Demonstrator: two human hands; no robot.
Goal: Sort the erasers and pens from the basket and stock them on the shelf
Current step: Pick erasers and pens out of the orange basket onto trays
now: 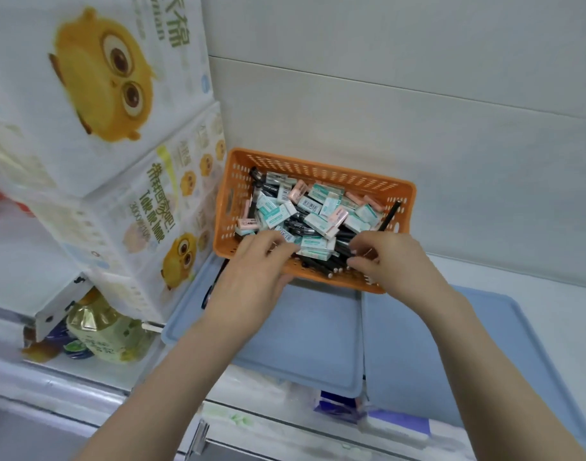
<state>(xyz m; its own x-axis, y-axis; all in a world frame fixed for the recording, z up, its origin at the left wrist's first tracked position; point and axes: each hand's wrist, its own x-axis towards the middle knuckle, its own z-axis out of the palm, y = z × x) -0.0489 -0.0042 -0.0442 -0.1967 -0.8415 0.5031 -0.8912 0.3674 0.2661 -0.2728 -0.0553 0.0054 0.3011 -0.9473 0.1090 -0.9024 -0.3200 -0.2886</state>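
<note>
Basket [318, 168]: orange, on the shelf [517, 277] against the back wall. It is heaped full, approx. to the rim.
Erasers [318, 224]: teal/white and pink boxes, all seen inside the basket, mixed over the pens.
Pens [389, 216]: black, in the basket under and btw. the erasers. One leans on the wall at 3 o'clock, and the ends of more show along the rim at 5-6 o'clock.
Left hand [251, 271]: at the basket's 7 o'clock. Fingers bent over the near rim onto the erasers, thumb looks tucked outside the rim. Can't tell if it holds an eraser.
Right hand [394, 261]: at the basket's 5 o'clock. Fingers curled, tips close together at the pen ends. Prob. a pinch, but can't tell if anything is held.
Left tray [301, 334]: blue, touching the basket at its 6 o'clock. There is a dark streak at its far-left edge, poss. a pen, too hidden to say.
Right tray [428, 344]: blue, just beside the left tray at the basket's 5 o'clock.
Done: v. little as far as seen, no sorted group visible anywhere.
Left: nearly all of it, i.e. pull erasers and pens apart, then stock each.
Tissue packs [142, 207]: stacked at the basket's 9 o'clock, touching it.
</note>
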